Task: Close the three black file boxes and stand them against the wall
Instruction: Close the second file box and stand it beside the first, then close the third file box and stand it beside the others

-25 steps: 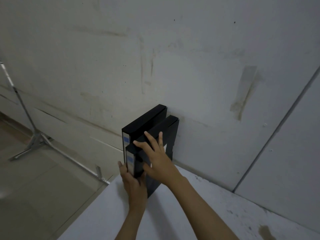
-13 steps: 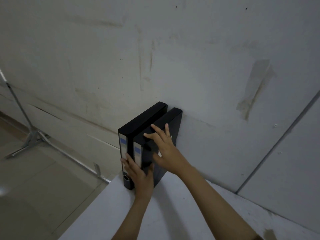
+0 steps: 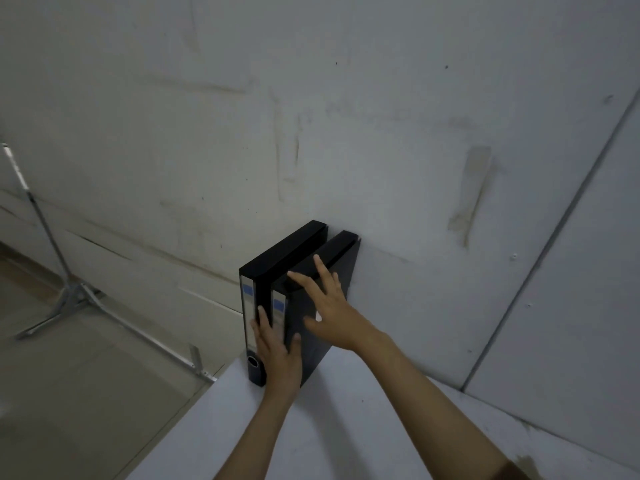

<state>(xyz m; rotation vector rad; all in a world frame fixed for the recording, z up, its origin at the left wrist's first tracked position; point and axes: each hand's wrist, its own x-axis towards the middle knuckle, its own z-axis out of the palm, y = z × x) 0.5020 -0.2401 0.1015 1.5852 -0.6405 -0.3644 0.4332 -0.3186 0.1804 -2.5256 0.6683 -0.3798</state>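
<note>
— While both hands are on the file boxes, how many boxes can you count?

— Two black file boxes, standing upright side by side at the far left corner of the white table (image 3: 346,427), their far ends at the grey wall (image 3: 381,133). The left file box (image 3: 277,261) is a little taller in view; the right file box (image 3: 332,251) stands against its side. A third box does not show.

— Are they shut?

— Both look closed. Each has a pale spine label with a small blue patch facing the camera, so two labels in all. The left one also has one round finger hole (image 3: 254,362) low on its spine.

— What is the left hand doing?

— The left hand (image 3: 278,355) lies flat against the spines, fingers (image 3: 263,323) straight and pointing up between the two labels, thumb spread onto the right box's side. It presses rather than grips; nothing is closed in it.

— And the right hand?

— The right hand (image 3: 332,306) is open too, fingers spread, palm on the right box's broad side, with the fingertips reaching over its top front corner. It rests on the box without clasping it.

— Anything else around?

— One metal tripod stand (image 3: 65,292) on the floor (image 3: 69,393) at the left, with a pole rising from it and one leg running toward the table's corner. The wall carries scuffs and one strip of old tape residue (image 3: 474,188) to the right, above the boxes.
</note>
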